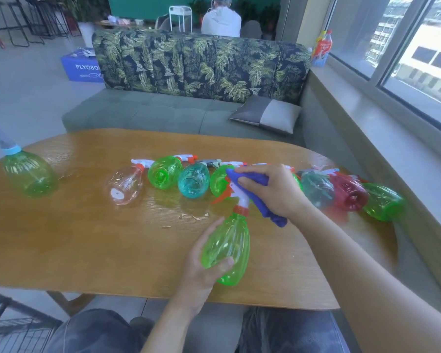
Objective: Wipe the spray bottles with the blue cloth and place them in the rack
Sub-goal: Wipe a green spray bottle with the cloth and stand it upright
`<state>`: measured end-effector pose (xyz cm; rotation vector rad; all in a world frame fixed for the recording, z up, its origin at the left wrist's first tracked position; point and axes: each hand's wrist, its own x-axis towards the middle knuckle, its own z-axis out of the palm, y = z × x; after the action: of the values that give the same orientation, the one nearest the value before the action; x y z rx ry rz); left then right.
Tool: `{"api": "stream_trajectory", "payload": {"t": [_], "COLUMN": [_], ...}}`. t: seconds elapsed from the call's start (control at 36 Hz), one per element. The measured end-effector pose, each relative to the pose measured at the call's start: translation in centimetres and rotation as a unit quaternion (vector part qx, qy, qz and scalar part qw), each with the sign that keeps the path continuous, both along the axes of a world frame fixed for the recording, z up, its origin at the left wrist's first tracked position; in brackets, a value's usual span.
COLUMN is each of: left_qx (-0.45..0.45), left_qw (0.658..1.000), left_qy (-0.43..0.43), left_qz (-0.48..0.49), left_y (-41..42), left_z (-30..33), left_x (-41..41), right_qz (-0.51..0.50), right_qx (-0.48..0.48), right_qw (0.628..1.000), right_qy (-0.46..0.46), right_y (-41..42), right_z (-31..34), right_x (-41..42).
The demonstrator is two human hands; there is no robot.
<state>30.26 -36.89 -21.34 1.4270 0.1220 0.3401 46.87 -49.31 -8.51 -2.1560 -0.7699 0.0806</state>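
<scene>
My left hand [201,270] grips the body of a green spray bottle [228,247], held above the wooden table [87,238] with its white and orange spray head pointing away from me. My right hand [273,191] holds the blue cloth [262,205] bunched against that spray head. Behind them several more spray bottles lie in a row on their sides: a clear one [125,186], green ones [163,171], a teal one [194,179], a red one [350,196] and a green one [383,201] at the right end. A black wire rack [8,324] shows at the bottom left.
A large green bottle [29,175] lies at the table's left edge. Small water drops and scraps [192,216] sit mid-table. A sofa [201,72] with a grey cushion [266,114] stands behind the table, and a window ledge [382,133] runs along the right. A person sits far back.
</scene>
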Motion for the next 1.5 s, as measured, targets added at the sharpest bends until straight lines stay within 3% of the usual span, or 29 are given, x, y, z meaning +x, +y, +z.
{"api": "stream_trajectory", "payload": {"t": [0.22,0.39,0.44,0.53,0.64,0.72,0.86,1.0,1.17,1.28,1.39,1.5], "left_qx": [-0.007,0.019,0.014,0.009,0.011,0.004,0.004,-0.007,-0.006,-0.051,-0.096,-0.112], "left_qw": [0.999,0.999,0.999,0.999,0.999,0.999,0.999,0.998,0.998,0.996,0.991,0.989], "left_qy": [-0.004,0.009,0.01,0.01,0.008,0.007,0.027,0.028,0.018,0.026,0.02,0.004], "left_qz": [0.031,0.026,0.03,0.034,0.03,0.038,0.046,0.052,0.052,0.07,0.091,0.099], "left_y": [0.5,0.2,0.4,0.4,-0.1,-0.2,-0.2,-0.2,-0.5,0.0,0.5,1.4], "left_z": [-0.9,-0.5,-0.5,-0.4,-0.2,-0.1,-0.1,-0.1,-0.3,-0.6,0.5,1.5], "left_x": [0.1,0.2,0.2,0.2,0.3,0.3,0.2,0.2,0.1,0.0,0.2,0.6], "right_qz": [0.0,0.022,0.006,-0.056,0.032,0.065,-0.034,0.109,-0.067,-0.133,-0.147,-0.139], "right_qx": [-0.063,-0.178,-0.173,-0.074,-0.036,-0.077,-0.03,-0.052,0.039,0.2,0.304,0.351], "right_qw": [0.997,0.984,0.982,0.968,0.931,0.918,0.922,0.896,0.931,0.966,0.93,0.898], "right_qy": [0.043,-0.005,-0.072,-0.233,-0.361,-0.383,-0.385,-0.426,-0.357,-0.096,0.146,0.224], "right_y": [-2.2,-4.9,-4.7,-3.5,-1.3,-0.3,-0.3,-0.4,-0.6,-1.4,-1.6,-0.7], "right_z": [-0.2,0.8,1.1,0.1,-1.9,-3.2,-3.4,-4.2,-4.5,-5.7,-9.2,-11.5], "right_x": [-0.1,0.1,-0.1,-0.4,-0.5,-0.3,1.0,0.0,0.6,-2.2,-5.4,-7.9]}}
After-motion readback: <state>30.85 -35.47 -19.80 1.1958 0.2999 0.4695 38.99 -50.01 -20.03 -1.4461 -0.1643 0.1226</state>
